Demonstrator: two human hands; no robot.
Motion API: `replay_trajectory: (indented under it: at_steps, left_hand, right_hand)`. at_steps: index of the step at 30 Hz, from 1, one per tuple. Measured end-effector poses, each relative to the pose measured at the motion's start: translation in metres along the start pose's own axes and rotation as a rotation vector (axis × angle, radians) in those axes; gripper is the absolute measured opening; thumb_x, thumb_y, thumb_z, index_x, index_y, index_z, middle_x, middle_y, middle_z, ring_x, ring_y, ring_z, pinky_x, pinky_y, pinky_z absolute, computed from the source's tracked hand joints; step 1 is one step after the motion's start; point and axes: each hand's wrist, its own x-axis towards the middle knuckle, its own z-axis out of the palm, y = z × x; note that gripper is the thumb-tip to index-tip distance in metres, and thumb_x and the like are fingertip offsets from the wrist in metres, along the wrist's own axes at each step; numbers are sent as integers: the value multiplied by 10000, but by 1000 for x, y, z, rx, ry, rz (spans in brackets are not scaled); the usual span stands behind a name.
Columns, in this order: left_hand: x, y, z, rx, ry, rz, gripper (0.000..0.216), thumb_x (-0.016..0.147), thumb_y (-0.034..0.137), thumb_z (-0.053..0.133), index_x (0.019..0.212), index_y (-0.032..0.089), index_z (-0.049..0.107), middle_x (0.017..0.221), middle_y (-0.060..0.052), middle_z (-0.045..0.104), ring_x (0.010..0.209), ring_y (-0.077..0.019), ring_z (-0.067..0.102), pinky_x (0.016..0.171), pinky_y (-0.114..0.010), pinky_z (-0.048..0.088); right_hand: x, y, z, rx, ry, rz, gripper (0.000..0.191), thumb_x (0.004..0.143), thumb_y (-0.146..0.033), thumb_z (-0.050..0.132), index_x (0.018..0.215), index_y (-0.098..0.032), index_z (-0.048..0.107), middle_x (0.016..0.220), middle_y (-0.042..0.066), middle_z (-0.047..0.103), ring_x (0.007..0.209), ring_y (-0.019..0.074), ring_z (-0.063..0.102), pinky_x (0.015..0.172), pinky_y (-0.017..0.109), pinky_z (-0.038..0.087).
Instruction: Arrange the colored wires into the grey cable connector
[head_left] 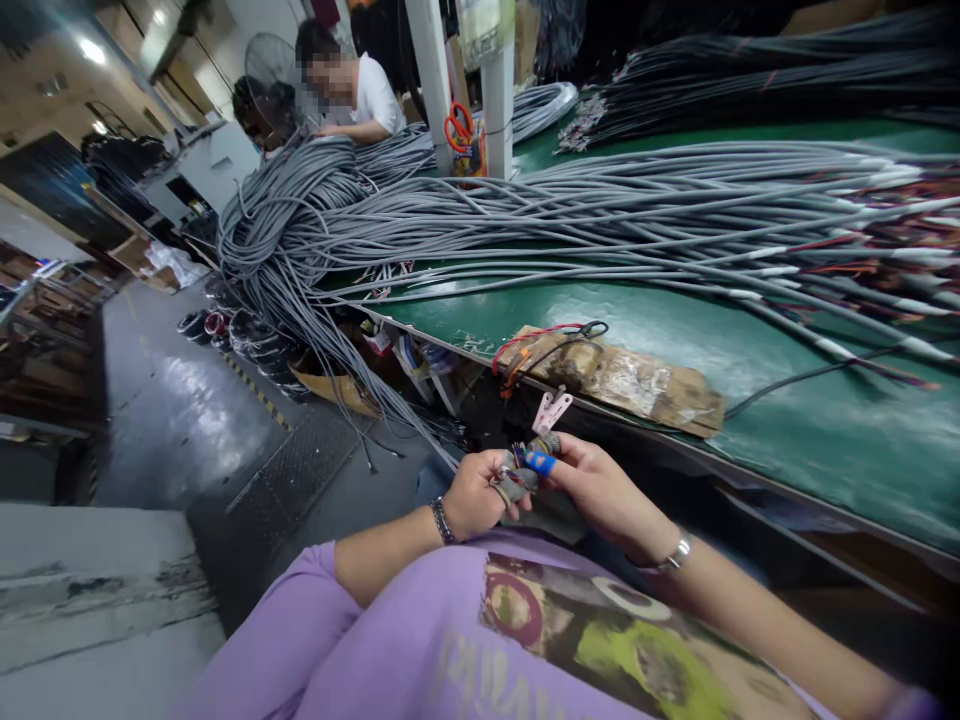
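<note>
My left hand [474,492] and my right hand [600,488] meet in front of my chest, below the edge of the green table [675,330]. Both are closed around the end of a grey cable [525,462] with thin coloured wires sticking out. My fingertips wear tape, blue on a right finger and grey on the left ones. A small pink plastic tool [552,408] juts up just above the cable end. Which hand holds it I cannot tell.
A huge bundle of grey cables [525,215] lies across the table and spills off its left end. A taped cardboard piece [637,382] with red wires sits at the near edge. A co-worker in white [367,95] works far back, beside white posts [496,100].
</note>
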Motion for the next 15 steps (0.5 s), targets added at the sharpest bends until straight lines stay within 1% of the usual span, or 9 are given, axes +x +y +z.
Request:
replay_trajectory:
  at_steps: [5,7,11,15]
  left_hand:
    - [6,-6,1,-160,173,50,408,746,523,660,661,139,551,538,-8,601,371,-71,492,371,-184,349]
    - [7,-6,2,-187,210,41,415,739,521,669,643,137,545,523,-9,597,356,-69,482,360,-183,336]
    - [5,-4,3,-185,211,26,436,735,524,674,600,134,534,510,-15,590,352,-64,478,360,-179,334]
    - [4,-9,2,-185,166,18,407,736,509,686,648,137,548,528,-5,602,360,-67,490,363,-176,347]
  right_hand:
    - [1,-2,2,51,37,2,384,612,-501,800,670,-175,606,584,-19,526,543,107,421,538,258,350]
    - [2,0,2,71,34,12,386,607,-504,800,665,-174,608,586,-20,523,543,106,416,540,260,351]
    - [4,5,1,114,10,43,393,623,-515,788,681,-178,595,591,-27,516,548,106,428,567,265,373]
    - [4,8,-1,74,-30,54,416,644,-544,775,712,-175,594,600,-23,525,558,110,446,562,261,369]
